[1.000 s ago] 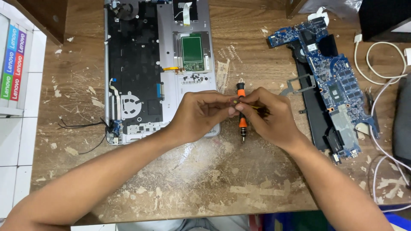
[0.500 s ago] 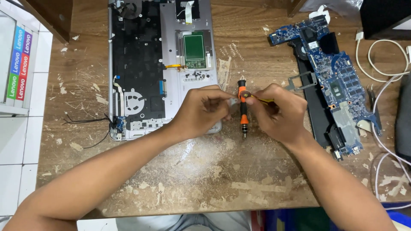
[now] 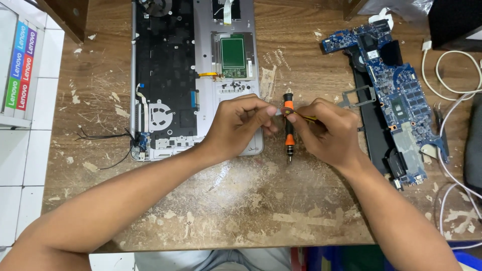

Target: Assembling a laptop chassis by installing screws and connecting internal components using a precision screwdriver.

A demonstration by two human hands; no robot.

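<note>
A worn wooden desk (image 3: 241,211) is seen from above, its brown top scratched and flecked with pale patches where the finish has been rubbed off. White floor tiles (image 3: 25,175) with grey joints are shown to the left of it. A dark wooden piece (image 3: 63,17) is set at the upper left corner. The scene is evenly lit, without hard shadows.
</note>
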